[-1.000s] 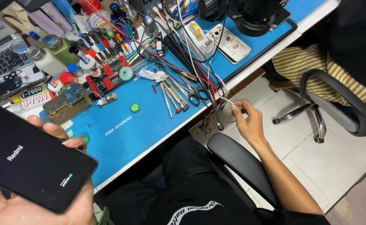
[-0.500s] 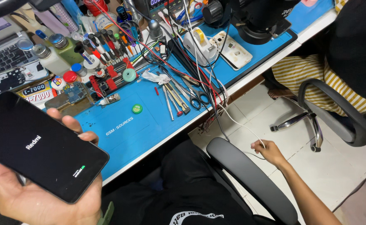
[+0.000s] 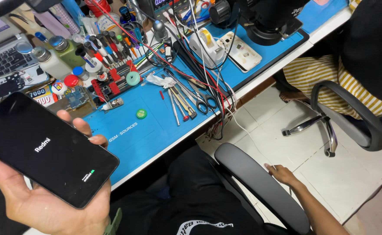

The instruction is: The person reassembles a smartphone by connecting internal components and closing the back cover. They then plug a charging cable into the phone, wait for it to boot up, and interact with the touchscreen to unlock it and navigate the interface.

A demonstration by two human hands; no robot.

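Since the earlier frames: right hand point(image 3: 282, 173) is dropping from the wires at the surface edge to below the armrest point(image 3: 260, 187); phone point(image 3: 43, 148) is sitting higher and nearer in the left hand point(image 3: 47, 204).

Item 1, phone: black slab, screen up and lit with a white logo and a small green mark. Long axis is running diagonally, upper left to lower right; the near end is pointing lower right, toward the person's lap. It is lying in the lower-left corner of the head view, above the front edge of the blue mat point(image 3: 156, 126).

Item 2, left hand: palm up, grip closing around the phone, fingertips point(image 3: 84, 126) curling over its upper right edge, thumb along the lower left edge.

Item 3, right hand: hanging just beside the armrest, above the tiled floor point(image 3: 286, 130); fingers are pointing up-left, loosely spread, grip holding nothing that shows. A thin white wire point(image 3: 243, 130) is trailing from the surface down towards it; contact cannot be told.

Item 4, surface: mat is carrying tweezers and scissors point(image 3: 186, 98), a green disc point(image 3: 141, 114), a red holder point(image 3: 112, 82), bottles point(image 3: 51, 61), and a tangle of red and black leads point(image 3: 199, 65).

Item 5, neighbour: a second person in a striped garment point(image 3: 330, 82) is sitting on another chair point(image 3: 351, 117) at right.
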